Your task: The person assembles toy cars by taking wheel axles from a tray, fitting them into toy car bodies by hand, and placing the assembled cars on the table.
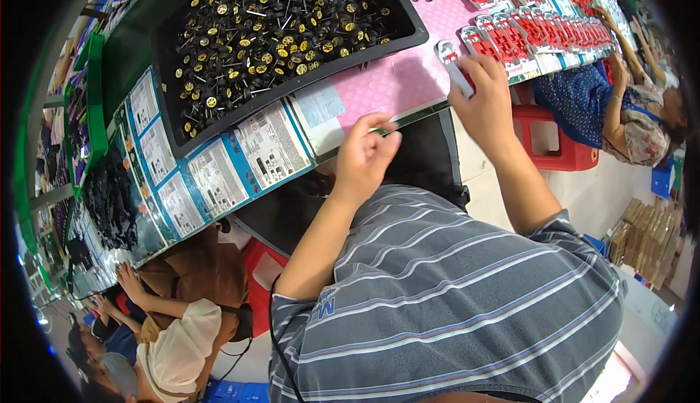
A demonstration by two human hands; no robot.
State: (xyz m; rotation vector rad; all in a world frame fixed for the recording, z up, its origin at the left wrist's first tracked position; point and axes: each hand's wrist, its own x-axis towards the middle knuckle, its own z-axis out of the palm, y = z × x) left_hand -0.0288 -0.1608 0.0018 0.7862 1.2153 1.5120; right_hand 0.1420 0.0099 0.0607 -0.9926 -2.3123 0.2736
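grey toy chassis with red insert (453, 66) lies on the pink tabletop (379, 86), and the right hand (485, 104) has its grip closed on its near end. left hand (364, 157) is at the tabletop edge, fingers curled, holding nothing i can see, near the black tray of wheels (281, 28).

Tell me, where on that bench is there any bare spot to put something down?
The pink mat lies bare between the black tray of wheels, the left hand and the right hand holding a red-and-white part. Past the right hand, rows of red parts crowd the bench.
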